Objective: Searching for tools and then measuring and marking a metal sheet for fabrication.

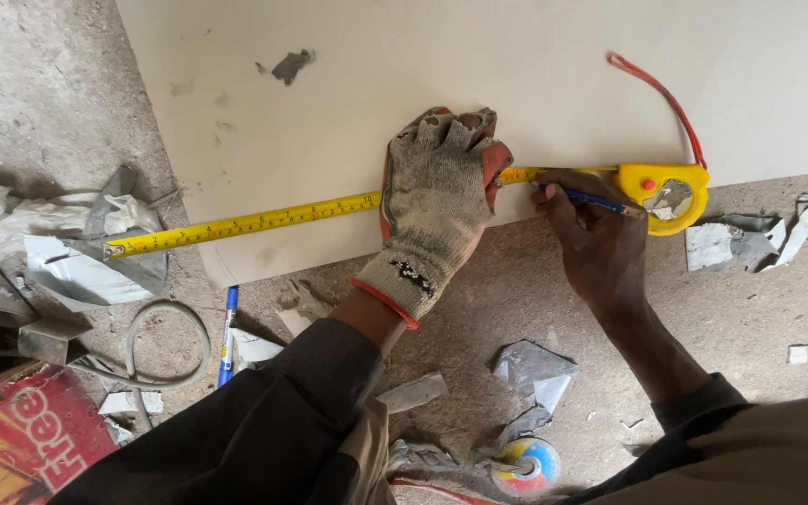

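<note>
A large pale board [479,65] lies on the dusty floor. A yellow tape measure [245,223] is stretched along its near edge, with its yellow case [670,192] and red strap at the right. My left hand [437,201], in a worn knit glove with red trim, presses the tape flat on the board. My bare right hand [591,234] grips a blue pencil [591,199], its tip against the tape just right of the gloved hand.
Scraps of grey paper and board litter the floor [535,365]. A blue pen [227,335] lies below the board's corner. A grey hose loop [165,346], metal pieces and a red-and-yellow box [21,440] sit at the left. A small colourful round object [527,465] lies near my knees.
</note>
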